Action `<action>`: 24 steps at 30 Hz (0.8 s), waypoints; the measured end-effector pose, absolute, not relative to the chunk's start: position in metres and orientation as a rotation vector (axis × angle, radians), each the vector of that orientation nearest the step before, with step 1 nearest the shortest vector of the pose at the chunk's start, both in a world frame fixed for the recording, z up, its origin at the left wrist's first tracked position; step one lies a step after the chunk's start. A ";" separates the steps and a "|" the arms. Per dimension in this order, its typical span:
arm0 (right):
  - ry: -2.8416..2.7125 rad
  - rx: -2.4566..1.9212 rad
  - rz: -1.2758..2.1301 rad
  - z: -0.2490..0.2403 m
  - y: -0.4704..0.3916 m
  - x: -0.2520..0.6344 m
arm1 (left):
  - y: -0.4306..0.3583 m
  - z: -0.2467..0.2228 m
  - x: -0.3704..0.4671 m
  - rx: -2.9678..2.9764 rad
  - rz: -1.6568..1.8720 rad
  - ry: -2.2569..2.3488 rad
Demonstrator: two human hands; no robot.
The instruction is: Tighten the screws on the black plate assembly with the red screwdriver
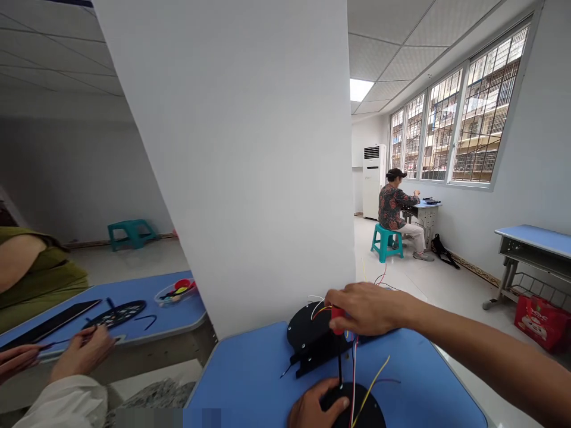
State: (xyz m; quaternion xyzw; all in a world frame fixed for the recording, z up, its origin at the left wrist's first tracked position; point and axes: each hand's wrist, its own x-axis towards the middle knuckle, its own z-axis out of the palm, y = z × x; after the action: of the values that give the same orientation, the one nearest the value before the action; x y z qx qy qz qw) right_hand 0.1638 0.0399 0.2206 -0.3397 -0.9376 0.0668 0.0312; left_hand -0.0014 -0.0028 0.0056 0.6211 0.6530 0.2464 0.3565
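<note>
My right hand (pixel 363 308) reaches in from the right and is closed on a small red part (pixel 338 314) at the edge of a black round plate (pixel 307 333) with a black bracket, standing on the blue desk (pixel 250 380). My left hand (pixel 314 407) at the bottom edge rests on a second black disc (pixel 366 410), thumb over its rim. Red, yellow and white wires (pixel 357 380) run between the two black parts.
A wide white pillar (pixel 250 166) stands right behind the desk. At the left, another person's hands (pixel 82 351) work at a neighbouring blue table (pixel 147 321) with black parts and a clear tray. Farther right a person sits on a teal stool (pixel 387 241) near the windows.
</note>
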 end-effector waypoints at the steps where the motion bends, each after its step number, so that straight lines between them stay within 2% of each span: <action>1: -2.849 -1.131 0.121 0.221 0.040 0.161 | -0.003 0.006 -0.001 1.595 0.639 1.689; 4: -2.886 -1.133 0.026 0.224 0.040 0.156 | -0.003 0.006 -0.001 1.595 0.646 1.693; 8: -3.082 -0.767 0.070 0.230 0.035 0.156 | -0.003 0.005 -0.001 1.613 0.654 1.695; 13: -2.897 -1.108 -0.198 0.223 0.025 0.152 | -0.003 0.006 0.000 1.609 0.658 1.691; 18: -3.001 -0.779 -0.072 0.222 0.019 0.157 | -0.003 0.005 0.001 1.607 0.661 1.700; 24: -2.901 -0.880 -0.198 0.212 0.007 0.163 | -0.004 0.005 0.001 1.624 0.654 1.690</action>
State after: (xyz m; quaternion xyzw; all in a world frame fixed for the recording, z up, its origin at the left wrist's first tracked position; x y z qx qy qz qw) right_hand 0.1628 0.0068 0.2120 -0.2894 -0.9536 -0.0651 0.0518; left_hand 0.0005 -0.0035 0.0051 0.6260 0.6513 0.2521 0.3469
